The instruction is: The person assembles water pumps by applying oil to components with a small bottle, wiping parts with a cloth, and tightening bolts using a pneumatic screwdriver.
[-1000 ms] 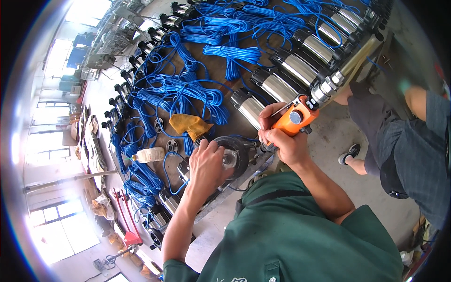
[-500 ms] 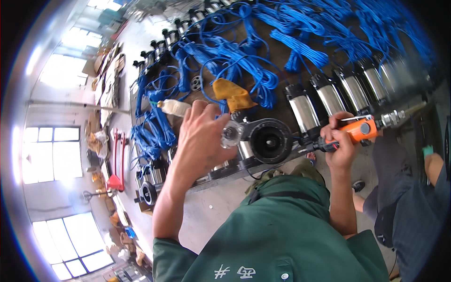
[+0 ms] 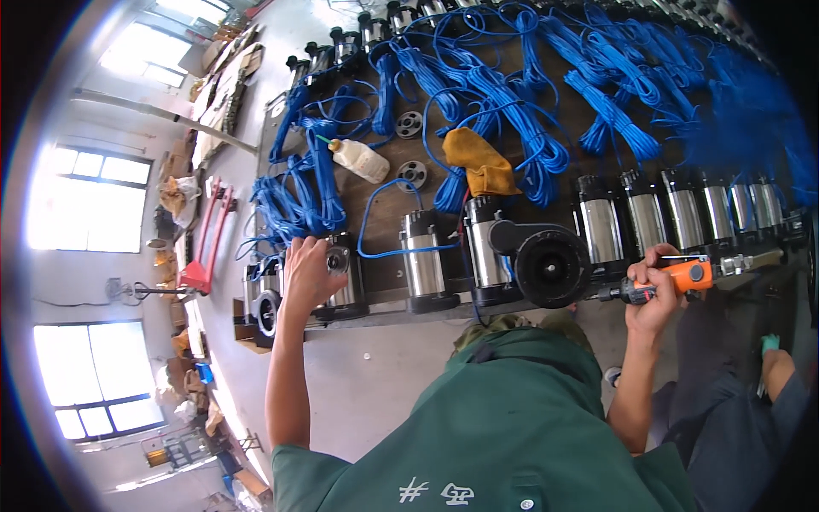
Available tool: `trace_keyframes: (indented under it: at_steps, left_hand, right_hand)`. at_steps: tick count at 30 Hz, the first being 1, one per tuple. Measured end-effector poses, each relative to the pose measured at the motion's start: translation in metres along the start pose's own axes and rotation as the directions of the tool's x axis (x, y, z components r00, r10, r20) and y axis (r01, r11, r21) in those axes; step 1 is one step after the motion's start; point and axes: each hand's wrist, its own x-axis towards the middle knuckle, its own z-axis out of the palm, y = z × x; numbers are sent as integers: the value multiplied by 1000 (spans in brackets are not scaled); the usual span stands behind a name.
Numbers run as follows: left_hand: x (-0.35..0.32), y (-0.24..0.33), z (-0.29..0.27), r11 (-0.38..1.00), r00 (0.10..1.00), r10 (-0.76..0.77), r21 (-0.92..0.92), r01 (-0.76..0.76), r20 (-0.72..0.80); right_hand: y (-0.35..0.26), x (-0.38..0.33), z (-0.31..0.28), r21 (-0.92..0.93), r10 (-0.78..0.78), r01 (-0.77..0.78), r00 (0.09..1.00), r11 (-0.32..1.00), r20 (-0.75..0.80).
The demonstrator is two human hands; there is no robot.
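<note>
My right hand (image 3: 653, 294) grips an orange and black air-powered driver (image 3: 687, 275), whose dark tip points left toward a steel pump with a round black open housing (image 3: 552, 266). At the left, my left hand (image 3: 305, 275) is curled beside a small round, clear-looking piece (image 3: 339, 258). This piece sits between its thumb and fingers, over a steel pump cylinder (image 3: 347, 294). Part of that cylinder is hidden by the hand. Right of it stands another steel pump (image 3: 424, 269) with a blue cord across it. Behind the black housing, a yellow-brown cloth (image 3: 482, 162) rests on a pump.
Bundles of blue cord (image 3: 512, 119) cover much of the dark table, with steel pumps along its edges. A white squeeze bottle (image 3: 360, 160) lies near two round metal discs (image 3: 412, 175). Another person (image 3: 725, 384) is at the right; a red pallet jack (image 3: 205, 247) stands left.
My left hand has moved left with the clear-looking piece, from beside the black housing to the left pump. The driver remains in my right hand. The view has shifted.
</note>
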Motion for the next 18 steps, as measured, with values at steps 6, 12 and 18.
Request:
trace_keyframes:
  at_steps: [6,12,18]
  left_hand:
    - [13,62,53,952,973,229,-202,-230,-28]
    - [45,126,114,862,889,455,-223,-456,-58]
    - [55,138,145,858,870,493,-171,-485,3]
  right_hand:
    - [-4,-3,11,-80,7,-10,999,997,-37]
    - [-14,-13,16,-114,12,-17,999,993,-51]
    - [-19,-22,10,-149,-12,-3,995,989,-99]
